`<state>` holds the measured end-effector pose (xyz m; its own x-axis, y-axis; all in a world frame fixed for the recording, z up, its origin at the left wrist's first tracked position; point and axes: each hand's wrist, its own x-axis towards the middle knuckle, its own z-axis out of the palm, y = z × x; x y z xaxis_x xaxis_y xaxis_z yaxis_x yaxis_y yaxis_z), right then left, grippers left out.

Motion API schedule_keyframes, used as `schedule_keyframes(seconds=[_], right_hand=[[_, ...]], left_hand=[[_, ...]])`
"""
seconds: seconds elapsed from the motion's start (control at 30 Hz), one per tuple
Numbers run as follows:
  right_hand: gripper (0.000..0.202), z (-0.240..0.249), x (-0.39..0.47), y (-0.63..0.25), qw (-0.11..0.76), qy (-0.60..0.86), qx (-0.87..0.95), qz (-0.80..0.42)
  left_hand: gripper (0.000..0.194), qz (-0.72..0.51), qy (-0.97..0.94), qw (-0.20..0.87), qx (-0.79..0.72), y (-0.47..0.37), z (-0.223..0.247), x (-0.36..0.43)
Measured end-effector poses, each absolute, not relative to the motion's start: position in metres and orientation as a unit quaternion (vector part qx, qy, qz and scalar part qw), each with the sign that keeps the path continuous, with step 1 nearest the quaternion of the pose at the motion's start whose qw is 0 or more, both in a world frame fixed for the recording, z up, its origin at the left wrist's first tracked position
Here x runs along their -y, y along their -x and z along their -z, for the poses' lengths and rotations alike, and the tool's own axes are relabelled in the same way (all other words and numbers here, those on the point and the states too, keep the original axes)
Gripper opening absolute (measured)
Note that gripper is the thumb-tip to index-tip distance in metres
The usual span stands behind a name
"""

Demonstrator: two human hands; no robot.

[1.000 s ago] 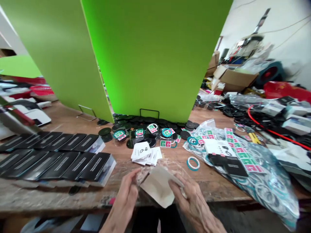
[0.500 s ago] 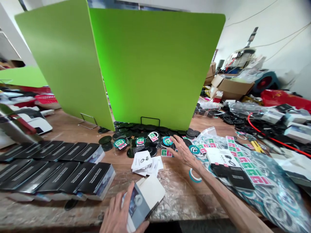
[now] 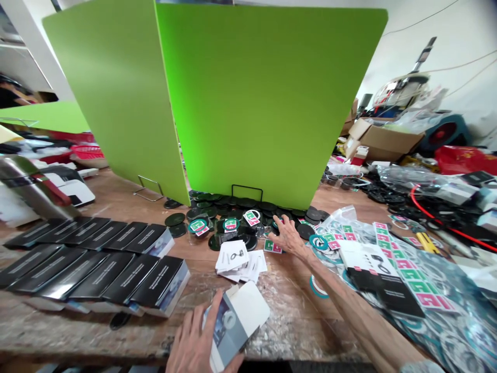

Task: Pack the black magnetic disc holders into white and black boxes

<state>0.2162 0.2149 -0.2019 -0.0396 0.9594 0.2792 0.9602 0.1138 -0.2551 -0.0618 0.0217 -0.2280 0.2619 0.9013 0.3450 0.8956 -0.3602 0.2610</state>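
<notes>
My left hand (image 3: pixel 198 331) is wrapped around a small box (image 3: pixel 229 331) with a grey-blue printed side, tilted at the table's near edge. A white flap (image 3: pixel 250 305) of the box stands open toward the back right. My right hand (image 3: pixel 289 235) is stretched out over the row of black discs, its thumb and fingers apart. The fingertips touch a teal-ringed disc, mostly covered by the hand. Just below the hand lies a pink and green sticker (image 3: pixel 273 246). White printed leaflets (image 3: pixel 233 256) lie in a loose pile between both hands.
Two rows of black-topped boxes (image 3: pixel 155 285) stand at left. Green divider panels (image 3: pixel 267 103) rise behind black discs (image 3: pixel 252 241). At right, a large plastic bag (image 3: pixel 446 290) of teal rings has sticker strips (image 3: pixel 404 264) and a black-and-white box (image 3: pixel 373 269) on it.
My right hand has come down onto the discs, and its fingers have bent over the teal-ringed one. The left hand still holds the box. The view has shifted slightly.
</notes>
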Motion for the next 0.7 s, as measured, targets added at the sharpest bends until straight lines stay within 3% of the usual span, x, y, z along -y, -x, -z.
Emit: schedule_keyframes(seconds=[0.2, 0.43, 0.7], right_hand=[[0.065, 0.178, -0.195, -0.249, 0.197, 0.613, 0.765, 0.0], [0.068, 0.19, -0.076, -0.253, 0.157, 0.481, 0.862, -0.013], [0.061, 0.208, -0.034, -0.248, 0.162, 0.531, 0.831, 0.041]], left_hand=[[0.089, -0.246, -0.77, 0.01, -0.588, 0.05, 0.219, -0.017], [0.083, -0.218, -0.781, 0.042, -0.583, 0.048, 0.21, -0.017], [0.082, -0.213, -0.78, 0.042, -0.586, 0.043, 0.207, -0.018]])
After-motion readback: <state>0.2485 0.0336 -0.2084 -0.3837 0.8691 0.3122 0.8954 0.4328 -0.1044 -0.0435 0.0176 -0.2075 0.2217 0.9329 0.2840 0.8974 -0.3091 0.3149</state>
